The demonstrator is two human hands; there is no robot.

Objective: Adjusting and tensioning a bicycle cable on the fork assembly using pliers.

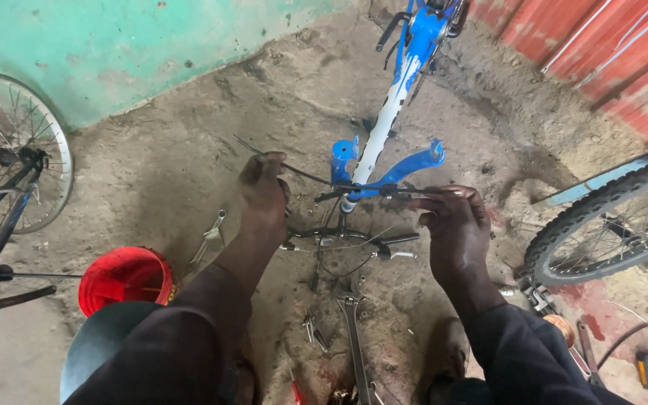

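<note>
A blue and white bicycle frame stands upside down on the dirt floor, its blue fork legs pointing up toward me. My left hand grips a thin black cable that runs across to the fork. At the cable's other end, by the fork, my right hand pinches it. Under my hands the handlebar rests on the ground.
A red bucket sits at lower left beside a spoked wheel. A knobby tyre stands at right. A wrench, pliers and small tools lie on the floor between my knees. Red corrugated sheet lines the back right.
</note>
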